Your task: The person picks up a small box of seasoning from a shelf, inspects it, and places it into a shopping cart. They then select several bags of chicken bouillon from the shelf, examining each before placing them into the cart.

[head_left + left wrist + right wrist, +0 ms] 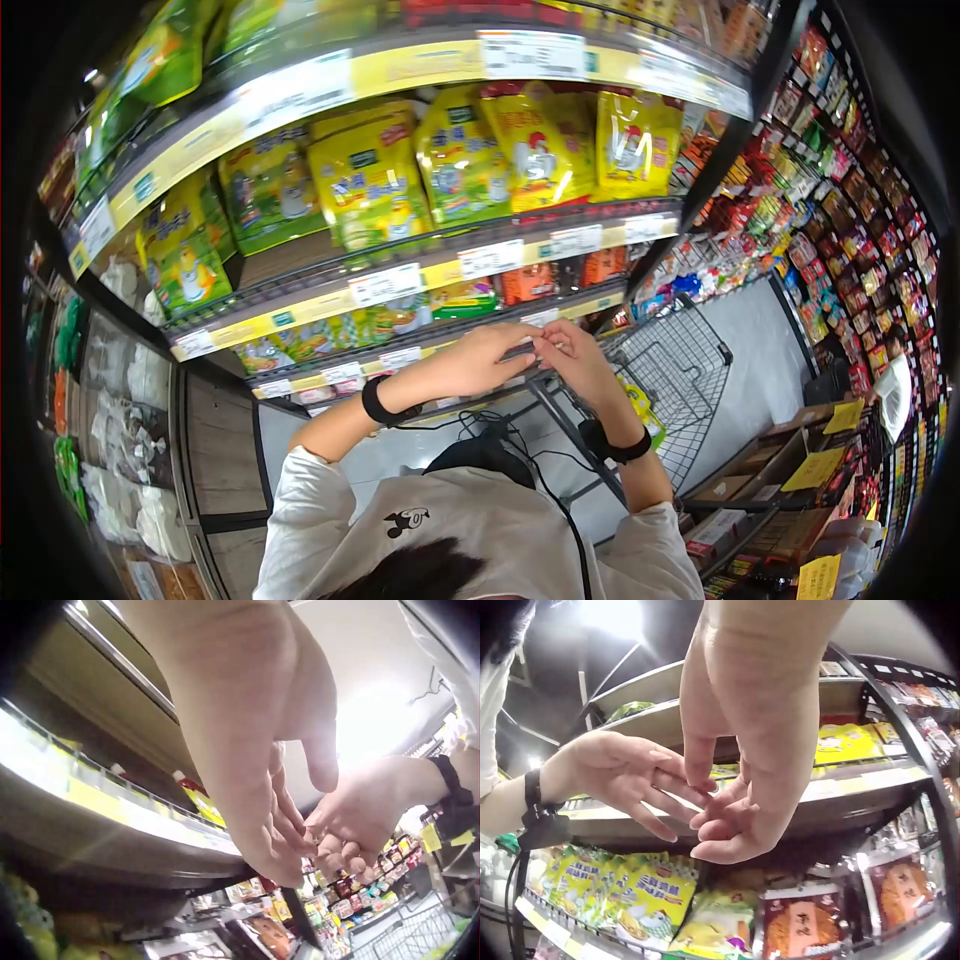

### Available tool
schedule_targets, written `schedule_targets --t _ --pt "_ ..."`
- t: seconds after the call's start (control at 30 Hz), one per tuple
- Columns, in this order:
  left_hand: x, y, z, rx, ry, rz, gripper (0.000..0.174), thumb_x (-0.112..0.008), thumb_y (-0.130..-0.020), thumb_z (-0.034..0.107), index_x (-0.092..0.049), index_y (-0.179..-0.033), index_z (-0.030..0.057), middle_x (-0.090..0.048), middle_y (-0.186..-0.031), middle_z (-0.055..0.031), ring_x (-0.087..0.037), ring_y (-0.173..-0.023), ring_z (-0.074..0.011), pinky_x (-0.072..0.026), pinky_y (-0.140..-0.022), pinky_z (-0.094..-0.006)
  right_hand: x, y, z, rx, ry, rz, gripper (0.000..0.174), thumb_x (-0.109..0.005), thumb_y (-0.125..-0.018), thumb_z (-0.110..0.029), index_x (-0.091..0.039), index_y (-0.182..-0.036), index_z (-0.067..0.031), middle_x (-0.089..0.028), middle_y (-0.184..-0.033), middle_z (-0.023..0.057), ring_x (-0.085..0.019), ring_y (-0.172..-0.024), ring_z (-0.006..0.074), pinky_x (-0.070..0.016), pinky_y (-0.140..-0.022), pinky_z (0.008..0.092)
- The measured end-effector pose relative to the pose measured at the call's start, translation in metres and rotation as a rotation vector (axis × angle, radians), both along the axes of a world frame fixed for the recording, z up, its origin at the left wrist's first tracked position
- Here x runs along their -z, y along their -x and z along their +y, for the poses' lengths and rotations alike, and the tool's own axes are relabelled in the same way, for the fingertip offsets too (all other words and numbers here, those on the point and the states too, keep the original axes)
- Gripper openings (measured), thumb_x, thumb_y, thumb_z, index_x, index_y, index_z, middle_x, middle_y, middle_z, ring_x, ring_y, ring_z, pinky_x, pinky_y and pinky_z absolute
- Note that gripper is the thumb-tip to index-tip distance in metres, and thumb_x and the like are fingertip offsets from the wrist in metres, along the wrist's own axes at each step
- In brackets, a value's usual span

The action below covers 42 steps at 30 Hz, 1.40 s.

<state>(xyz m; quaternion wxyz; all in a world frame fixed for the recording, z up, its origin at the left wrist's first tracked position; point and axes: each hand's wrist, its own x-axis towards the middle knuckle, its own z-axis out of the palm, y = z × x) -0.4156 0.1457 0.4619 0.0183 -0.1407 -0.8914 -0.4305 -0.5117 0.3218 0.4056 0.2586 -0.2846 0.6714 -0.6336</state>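
Note:
In front of the chest, both hands meet at the fingertips. The left hand reaches across with its fingers loosely straight; the right wrist view shows its palm side and spread fingers. The right hand has its fingers curled, and its thumb and fingers pinch the left hand's fingertips. No product shows in either hand. The left wrist view has the right hand just beyond the left one. Behind the hands stands a shelf rack with yellow-green seasoning bags; lower bags stand below the hands.
A wire shopping cart stands to the right, a yellow-green bag inside it. Cardboard boxes with yellow signs are at the lower right. Price-tag rails edge the shelves. Cables hang before the body.

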Motion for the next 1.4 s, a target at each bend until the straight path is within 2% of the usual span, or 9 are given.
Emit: schedule_targets --t 0.27,0.47,0.63,0.7,0.8,0.9,1.13,1.2,1.4 --pt "-0.055 -0.067 -0.068 -0.226 0.005 0.254 0.037 -0.056 -0.087 0.017 -0.051 -0.118 -0.0017 -0.057 -0.113 -0.0224 -0.054 -0.106 -0.0379 -0.0436 -0.091 -0.0407 -0.074 -0.041 -0.083 -0.029 0.024 0.331 0.014 -0.06 -0.087 -0.011 -0.055 -0.097 -0.0013 -0.058 -0.077 0.0004 -0.052 -0.064 0.0032 -0.0405 -0.055 0.0187" --pt "-0.078 -0.083 -0.127 -0.492 -0.091 0.416 0.035 -0.061 -0.087 0.013 -0.053 -0.118 -0.0013 -0.061 -0.115 -0.0127 -0.058 -0.106 -0.0192 -0.0451 -0.09 -0.0312 -0.125 -0.047 -0.12 0.094 0.023 0.486 0.018 -0.061 -0.088 -0.014 -0.058 -0.099 -0.0004 -0.058 -0.075 -0.0024 -0.05 -0.064 0.0017 -0.0416 -0.058 0.0182" --pt "-0.08 -0.078 -0.163 -0.703 0.091 0.611 0.032 -0.059 -0.087 0.01 -0.054 -0.116 -0.0017 -0.062 -0.108 -0.0149 -0.061 -0.099 -0.0193 -0.0476 -0.084 -0.0303 -0.13 -0.023 -0.156 0.246 0.005 0.775 0.03 -0.063 -0.081 -0.02 -0.058 -0.101 0.0012 -0.064 -0.093 0.0164 -0.063 -0.075 0.0231 -0.0486 -0.065 0.0342" --pt "-0.069 -0.07 -0.176 -0.763 0.266 0.698 0.033 -0.06 -0.086 0.01 -0.053 -0.116 -0.001 -0.063 -0.106 -0.0151 -0.062 -0.095 -0.0191 -0.0484 -0.081 -0.0299 -0.116 -0.009 -0.174 0.273 0.009 0.775 0.035 -0.065 -0.079 -0.022 -0.057 -0.104 0.0015 -0.064 -0.093 0.0163 -0.062 -0.077 0.0243 -0.0481 -0.067 0.0341" --pt "-0.061 -0.064 -0.182 -0.646 -0.196 0.341 0.036 -0.061 -0.085 0.01 -0.05 -0.119 0.0002 -0.063 -0.102 -0.0138 -0.062 -0.09 -0.0173 -0.0488 -0.077 -0.0288 -0.111 -0.004 -0.189 0.245 -0.001 0.685 0.047 -0.07 -0.075 -0.026 -0.055 -0.109 0.0021 -0.062 -0.091 0.014 -0.058 -0.073 0.0247 -0.0467 -0.066 0.0341" --pt "-0.059 -0.062 -0.188 -0.607 -0.256 0.354 0.043 -0.061 -0.085 0.008 -0.044 -0.124 0.0007 -0.061 -0.104 -0.0133 -0.061 -0.087 -0.0148 -0.0485 -0.076 -0.0276 -0.102 -0.006 -0.197 0.316 0.011 0.78 0.046 -0.073 -0.072 -0.023 -0.055 -0.106 0.0018 -0.058 -0.085 0.0116 -0.055 -0.068 0.0238 -0.0458 -0.064 0.0351" --pt "-0.059 -0.065 -0.199 -0.48 -0.359 0.275 0.043 -0.061 -0.084 0.005 -0.043 -0.123 -0.0024 -0.059 -0.108 -0.013 -0.06 -0.087 -0.0139 -0.0475 -0.076 -0.0261 -0.092 -0.002 -0.201 0.417 0.09 0.901 0.041 -0.075 -0.07 -0.021 -0.055 -0.101 -0.0014 -0.056 -0.091 0.0114 -0.053 -0.082 0.0246 -0.0437 -0.069 0.0354" --pt "-0.057 -0.064 -0.201 -0.452 -0.368 0.288 0.038 -0.062 -0.082 0.005 -0.048 -0.115 -0.005 -0.06 -0.104 -0.0134 -0.062 -0.084 -0.0145 -0.0494 -0.073 -0.0259 -0.098 -0.008 -0.198 0.327 0.043 0.686 0.043 -0.075 -0.071 -0.023 -0.053 -0.101 -0.0012 -0.056 -0.102 0.0112 -0.052 -0.074 0.0223 -0.0435 -0.068 0.0342" --pt "-0.061 -0.065 -0.19 -0.485 -0.319 0.238 0.038 -0.066 -0.081 0.01 -0.051 -0.113 -0.0057 -0.061 -0.101 -0.0107 -0.06 -0.077 -0.0105 -0.0494 -0.068 -0.0247 -0.092 -0.001 -0.192 0.221 0.151 0.597 0.047 -0.074 -0.074 -0.022 -0.048 -0.107 -0.0009 -0.055 -0.104 0.0124 -0.05 -0.07 0.0155 -0.0445 -0.066 0.0289"
